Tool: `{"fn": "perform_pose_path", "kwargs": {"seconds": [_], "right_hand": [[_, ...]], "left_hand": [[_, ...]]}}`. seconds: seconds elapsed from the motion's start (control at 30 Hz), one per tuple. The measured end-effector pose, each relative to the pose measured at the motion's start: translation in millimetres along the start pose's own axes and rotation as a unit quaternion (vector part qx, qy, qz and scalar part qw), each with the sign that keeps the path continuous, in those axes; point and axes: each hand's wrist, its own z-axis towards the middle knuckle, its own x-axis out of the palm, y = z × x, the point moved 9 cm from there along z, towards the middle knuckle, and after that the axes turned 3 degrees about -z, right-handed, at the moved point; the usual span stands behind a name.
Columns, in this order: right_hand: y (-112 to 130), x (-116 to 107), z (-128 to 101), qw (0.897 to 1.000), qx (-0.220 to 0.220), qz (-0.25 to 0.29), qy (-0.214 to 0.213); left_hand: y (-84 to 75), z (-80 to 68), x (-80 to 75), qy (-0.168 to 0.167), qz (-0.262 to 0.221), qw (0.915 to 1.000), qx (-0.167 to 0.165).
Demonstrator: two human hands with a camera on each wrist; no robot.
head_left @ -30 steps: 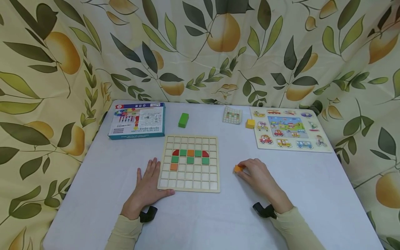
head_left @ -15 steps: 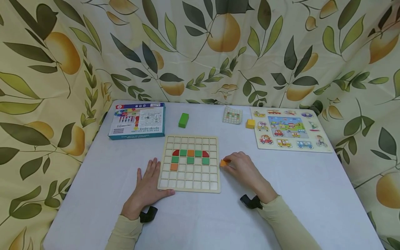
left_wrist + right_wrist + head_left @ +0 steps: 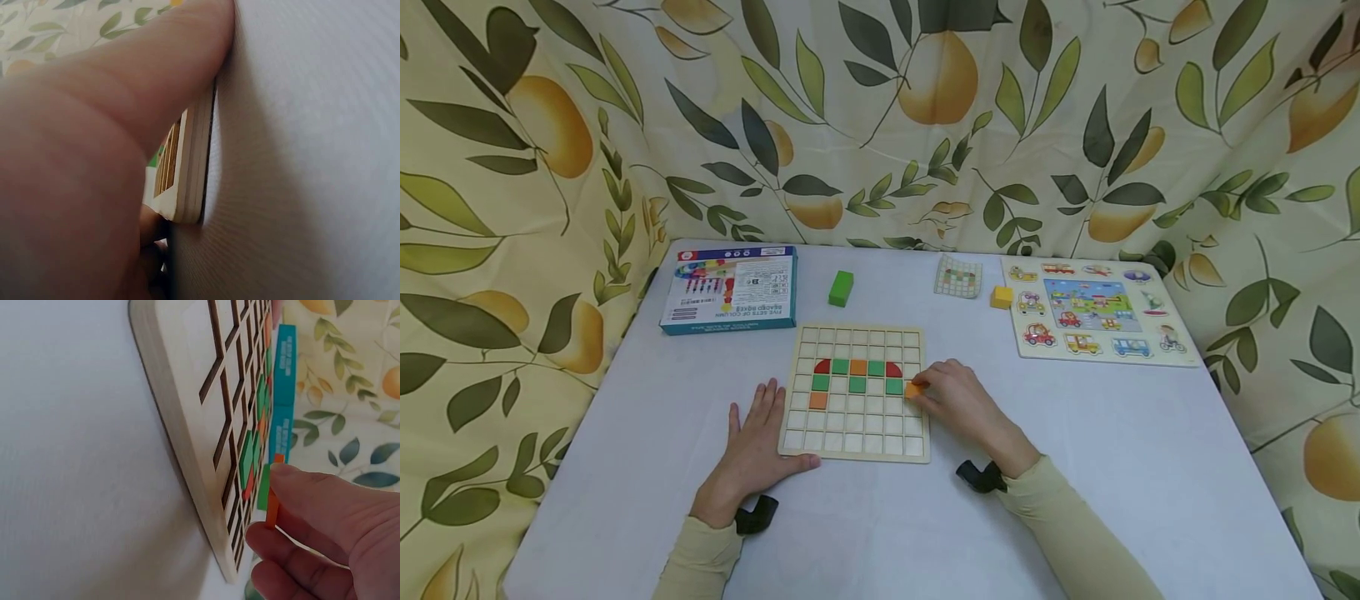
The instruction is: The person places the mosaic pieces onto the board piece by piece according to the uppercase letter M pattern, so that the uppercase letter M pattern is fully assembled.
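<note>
An orange tile is pinched in the fingertips of the right hand, held over the right edge of the wooden grid board on the white table; whether the tile touches the board cannot quite be made out. The left hand is laid flat and relaxed, nothing gripped, its thumb against the board's left edge. Green, red and orange tiles are seated in the grid's upper rows.

- White cloth-covered table.
- Wooden grid board, centre.
- Teal cardboard box, green block, checkered card, yellow cube, vehicle puzzle board, far edge.
</note>
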Motion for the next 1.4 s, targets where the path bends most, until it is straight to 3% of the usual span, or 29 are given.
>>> {"fn": "perform_pose_path", "kwargs": {"seconds": [0.57,1.07,1.4], "right_hand": [[23.2,15.8,8.2,0.999,-0.036,0.005,0.016],[27.6,22.2,7.7,0.998,-0.058,-0.015,0.008],[25.4,21.6,5.8,0.999,-0.044,-0.004,0.012]], "left_hand": [[-0.5,-0.5,-0.6,0.001,-0.004,1.0000,-0.001],[-0.5,-0.4,-0.8,-0.003,-0.007,1.0000,0.002],[-0.9,-0.3,-1.0,-0.008,-0.008,0.9999,0.003]]}}
